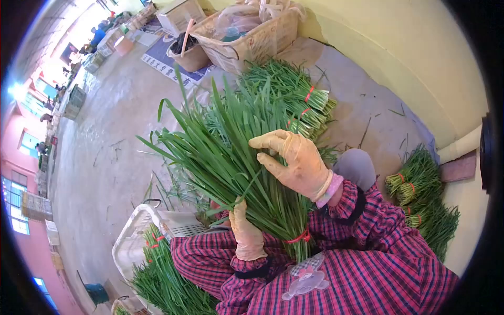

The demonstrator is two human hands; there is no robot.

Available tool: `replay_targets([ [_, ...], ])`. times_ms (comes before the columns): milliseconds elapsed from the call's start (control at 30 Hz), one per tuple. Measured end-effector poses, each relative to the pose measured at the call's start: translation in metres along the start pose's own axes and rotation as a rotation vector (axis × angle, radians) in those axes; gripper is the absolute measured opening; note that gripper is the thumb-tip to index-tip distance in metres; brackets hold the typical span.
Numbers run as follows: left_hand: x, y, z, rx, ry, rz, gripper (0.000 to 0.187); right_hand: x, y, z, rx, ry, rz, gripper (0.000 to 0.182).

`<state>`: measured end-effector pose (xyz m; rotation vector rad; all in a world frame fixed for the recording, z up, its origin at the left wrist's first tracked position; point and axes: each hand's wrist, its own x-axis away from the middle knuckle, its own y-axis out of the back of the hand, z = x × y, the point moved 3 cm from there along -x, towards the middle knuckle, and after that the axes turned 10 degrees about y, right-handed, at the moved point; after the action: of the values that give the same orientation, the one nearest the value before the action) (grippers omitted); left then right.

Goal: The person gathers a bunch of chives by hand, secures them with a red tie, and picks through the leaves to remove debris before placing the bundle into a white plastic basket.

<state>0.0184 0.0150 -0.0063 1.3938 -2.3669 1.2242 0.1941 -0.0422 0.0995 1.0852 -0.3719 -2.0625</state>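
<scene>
A large bunch of long green leaves lies slantwise over my lap, its cut ends toward my body and its tips fanned to the upper left. A red band rings it near the base. My left hand, in a pale yellow glove, is closed on the lower left side of the bunch; the leaves hide part of its fingers. On the other side my right hand, gloved too, is raised over the leaves with thumb and fingers apart, nothing between them.
Banded bunches are piled on the sheet ahead; more lie at right by the wall. A white basket with bunches stands at left. A large crate and a bucket stand beyond. Loose leaves litter the floor.
</scene>
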Motion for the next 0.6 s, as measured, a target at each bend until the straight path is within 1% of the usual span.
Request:
replay_targets([
  [33, -0.001, 0.0, 0.002, 0.001, 0.004, 0.002, 0.045, -0.001, 0.002, 0.0, 0.003, -0.002, 0.001, 0.029],
  [100, -0.003, 0.002, 0.003, -0.031, 0.015, -0.099, 0.047, -0.004, 0.011, 0.004, 0.016, 0.032, -0.176, 0.032],
  [133, -0.004, 0.004, 0.004, -0.032, 0.015, -0.102, 0.047, -0.008, 0.016, 0.011, 0.121, 0.1, -0.218, 0.034],
  [167, -0.004, 0.006, 0.005, -0.053, -0.028, -0.06, 0.048, -0.01, 0.017, 0.016, 0.119, 0.098, -0.216, 0.034],
  [200, -0.004, 0.005, 0.004, -0.075, -0.069, -0.016, 0.049, -0.012, 0.015, 0.025, 0.11, 0.222, -0.127, 0.033],
  [233, -0.003, 0.002, 0.004, -0.078, -0.066, -0.014, 0.049, -0.011, 0.011, 0.033, 0.102, 0.342, -0.039, 0.033],
  [267, -0.002, -0.003, 0.002, -0.02, -0.041, 0.055, 0.045, -0.007, 0.003, 0.035, 0.16, 0.308, 0.063, 0.03],
  [300, -0.001, -0.008, 0.001, 0.039, -0.019, 0.122, 0.042, -0.005, 0.001, 0.03, 0.16, 0.306, 0.059, 0.03],
  [333, -0.001, -0.004, 0.002, 0.011, -0.012, 0.052, 0.044, -0.003, -0.003, 0.022, 0.192, 0.298, 0.058, 0.028],
  [400, -0.003, -0.001, 0.003, 0.012, -0.009, 0.073, 0.044, 0.0, -0.003, 0.016, 0.252, 0.244, 0.051, 0.023],
  [500, -0.002, -0.003, 0.002, 0.004, 0.009, 0.112, 0.044, 0.002, 0.001, 0.01, 0.289, 0.194, 0.057, 0.022],
  [533, -0.002, -0.003, 0.002, 0.012, 0.018, 0.094, 0.044, 0.003, 0.0, 0.005, 0.254, 0.174, 0.051, 0.026],
  [600, -0.002, -0.003, 0.002, 0.019, 0.023, 0.075, 0.045, 0.001, -0.001, 0.0, 0.217, 0.158, 0.013, 0.027],
])
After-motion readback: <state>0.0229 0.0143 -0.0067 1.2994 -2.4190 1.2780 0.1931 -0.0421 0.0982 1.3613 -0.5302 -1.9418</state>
